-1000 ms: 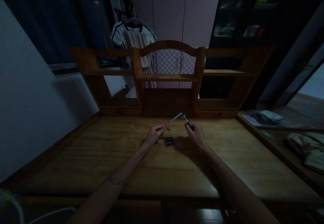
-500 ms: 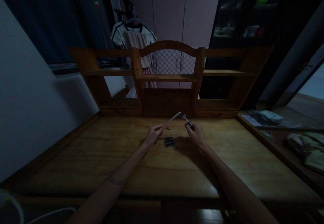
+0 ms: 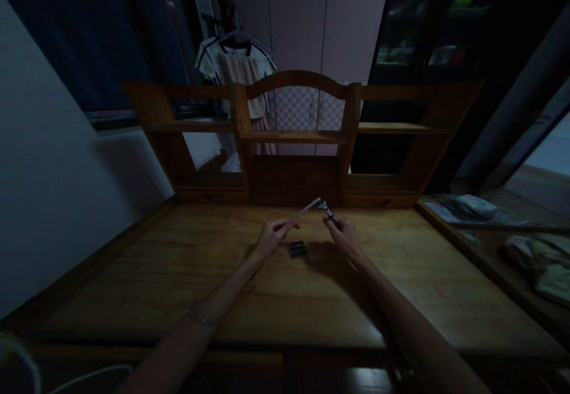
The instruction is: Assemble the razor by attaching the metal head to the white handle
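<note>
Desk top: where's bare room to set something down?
Bare wood: left forearm to left rim; right forearm to right rim. Crowded centre: dark pieces between the left hand, holding a pale stick, and the right hand, holding a razor-like tool.

Hanging shirt (image 3: 212, 62) behind wooden shelf unit (image 3: 294, 136) with 2 drawers (image 3: 383, 202); dark glass-fronted cabinet (image 3: 418, 34) at right.

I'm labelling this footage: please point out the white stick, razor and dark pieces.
White stick (image 3: 307, 208): head view, middle of its bare length.
Razor (image 3: 328, 211): head view, metal neck.
Dark pieces (image 3: 298, 249): head view, middle of the group.
</note>
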`<action>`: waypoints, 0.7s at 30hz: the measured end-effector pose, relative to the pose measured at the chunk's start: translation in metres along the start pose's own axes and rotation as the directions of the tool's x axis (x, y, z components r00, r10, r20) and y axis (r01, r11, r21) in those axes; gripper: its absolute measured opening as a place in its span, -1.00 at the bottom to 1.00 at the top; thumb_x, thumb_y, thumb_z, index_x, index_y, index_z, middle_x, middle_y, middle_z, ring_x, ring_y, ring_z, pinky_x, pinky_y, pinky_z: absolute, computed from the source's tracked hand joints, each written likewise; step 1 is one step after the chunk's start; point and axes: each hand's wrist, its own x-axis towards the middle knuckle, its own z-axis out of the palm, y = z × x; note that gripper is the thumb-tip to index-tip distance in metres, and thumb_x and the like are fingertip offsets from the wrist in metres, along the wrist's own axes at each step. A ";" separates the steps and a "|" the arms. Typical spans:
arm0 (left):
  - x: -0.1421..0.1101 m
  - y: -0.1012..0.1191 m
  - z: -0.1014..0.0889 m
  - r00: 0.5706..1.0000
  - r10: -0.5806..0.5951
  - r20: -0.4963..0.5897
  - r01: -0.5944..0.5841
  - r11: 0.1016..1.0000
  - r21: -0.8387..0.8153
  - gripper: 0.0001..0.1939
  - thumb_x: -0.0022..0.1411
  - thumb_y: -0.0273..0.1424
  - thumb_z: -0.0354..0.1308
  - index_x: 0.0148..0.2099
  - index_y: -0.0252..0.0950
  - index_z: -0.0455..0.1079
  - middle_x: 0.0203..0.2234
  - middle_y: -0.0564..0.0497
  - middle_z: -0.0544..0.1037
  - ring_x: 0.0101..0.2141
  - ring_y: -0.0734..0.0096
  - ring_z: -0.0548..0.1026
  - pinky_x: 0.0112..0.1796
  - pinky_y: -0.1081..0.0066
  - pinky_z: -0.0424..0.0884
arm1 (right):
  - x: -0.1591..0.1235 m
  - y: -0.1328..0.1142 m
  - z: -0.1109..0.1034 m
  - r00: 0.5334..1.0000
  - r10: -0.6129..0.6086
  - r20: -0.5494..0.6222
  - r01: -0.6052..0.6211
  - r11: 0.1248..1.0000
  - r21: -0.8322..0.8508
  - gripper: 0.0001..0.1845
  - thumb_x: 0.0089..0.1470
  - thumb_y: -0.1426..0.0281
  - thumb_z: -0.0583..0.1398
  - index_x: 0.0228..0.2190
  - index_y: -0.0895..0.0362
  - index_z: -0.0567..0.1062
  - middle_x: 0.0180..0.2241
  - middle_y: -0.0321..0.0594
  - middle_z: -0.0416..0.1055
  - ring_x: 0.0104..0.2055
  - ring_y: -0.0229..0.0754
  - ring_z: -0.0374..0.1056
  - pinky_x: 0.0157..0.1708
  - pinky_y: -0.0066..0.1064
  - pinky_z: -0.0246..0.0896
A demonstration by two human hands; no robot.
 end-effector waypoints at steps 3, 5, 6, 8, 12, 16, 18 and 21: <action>0.000 0.000 -0.001 1.000 -0.027 -0.008 0.027 1.000 -0.008 -0.49 0.12 0.00 0.04 -0.27 -0.37 0.50 -0.71 0.14 0.12 -0.66 0.59 0.05 -0.62 0.49 -0.06 | -0.001 -0.002 -0.001 1.000 0.003 0.006 -0.003 1.000 0.014 -0.52 0.13 0.15 0.05 -0.69 0.15 0.15 -0.68 -0.38 -0.03 -0.62 -0.33 -0.04 -0.62 -0.47 -0.27; -0.001 0.002 -0.002 1.000 -0.027 0.013 0.027 1.000 -0.015 -0.50 0.13 -0.01 0.03 -0.26 -0.37 0.50 -0.72 0.14 0.12 -0.66 0.59 0.05 -0.62 0.49 -0.05 | -0.001 -0.003 -0.001 1.000 0.004 0.014 -0.004 1.000 0.021 -0.52 0.13 0.15 0.05 -0.69 0.15 0.15 -0.68 -0.38 -0.03 -0.62 -0.33 -0.04 -0.62 -0.47 -0.27; -0.001 0.003 -0.001 0.999 -0.021 0.028 0.022 1.000 -0.015 -0.50 0.13 -0.02 0.03 -0.27 -0.38 0.50 -0.72 0.14 0.13 -0.66 0.59 0.05 -0.62 0.49 -0.05 | -0.002 -0.004 -0.002 1.000 0.004 0.018 -0.004 1.000 0.026 -0.52 0.13 0.15 0.05 -0.69 0.15 0.15 -0.68 -0.38 -0.03 -0.62 -0.33 -0.04 -0.62 -0.47 -0.27; -0.002 0.004 -0.001 0.999 -0.009 0.052 0.010 1.000 -0.011 -0.51 0.14 -0.03 0.03 -0.28 -0.38 0.50 -0.72 0.13 0.14 -0.65 0.58 0.07 -0.61 0.49 -0.04 | -0.002 -0.005 -0.002 1.000 0.001 0.026 -0.002 0.999 0.037 -0.53 0.14 0.15 0.05 -0.68 0.15 0.16 -0.67 -0.38 -0.02 -0.62 -0.33 -0.04 -0.62 -0.47 -0.26; -0.001 0.004 0.000 0.999 -0.025 0.047 0.025 1.000 -0.009 -0.51 0.14 -0.04 0.04 -0.28 -0.39 0.50 -0.72 0.13 0.15 -0.65 0.59 0.07 -0.60 0.49 -0.04 | -0.004 -0.006 -0.002 0.999 0.000 0.041 -0.002 0.998 0.057 -0.53 0.15 0.13 0.05 -0.66 0.15 0.18 -0.66 -0.38 0.00 -0.61 -0.32 -0.02 -0.61 -0.47 -0.24; -0.001 0.001 -0.001 0.996 -0.038 0.085 0.043 0.998 -0.056 -0.50 0.14 -0.02 0.03 -0.27 -0.40 0.48 -0.71 0.15 0.08 -0.66 0.61 0.03 -0.62 0.49 -0.10 | -0.004 -0.007 -0.002 0.998 -0.012 0.054 0.010 0.999 0.039 -0.52 0.16 0.13 0.03 -0.67 0.15 0.19 -0.67 -0.37 0.02 -0.61 -0.31 0.00 -0.61 -0.46 -0.24; -0.002 0.000 0.000 0.991 -0.041 0.127 0.052 0.995 -0.084 -0.48 0.15 -0.01 0.01 -0.26 -0.40 0.47 -0.71 0.17 0.03 -0.67 0.62 0.00 -0.62 0.49 -0.13 | -0.005 -0.008 -0.002 0.998 -0.018 0.063 0.016 0.999 0.031 -0.52 0.17 0.13 0.02 -0.65 0.16 0.22 -0.67 -0.37 0.05 -0.61 -0.30 0.03 -0.60 -0.46 -0.23; -0.004 0.001 0.001 0.982 -0.051 0.183 0.072 0.991 -0.112 -0.46 0.15 0.01 0.00 -0.25 -0.41 0.46 -0.70 0.18 0.00 -0.68 0.63 -0.04 -0.63 0.49 -0.16 | -0.005 -0.009 -0.002 0.996 -0.034 0.084 0.033 0.999 0.012 -0.54 0.18 0.14 -0.01 -0.63 0.16 0.25 -0.66 -0.35 0.11 -0.60 -0.29 0.07 -0.60 -0.46 -0.21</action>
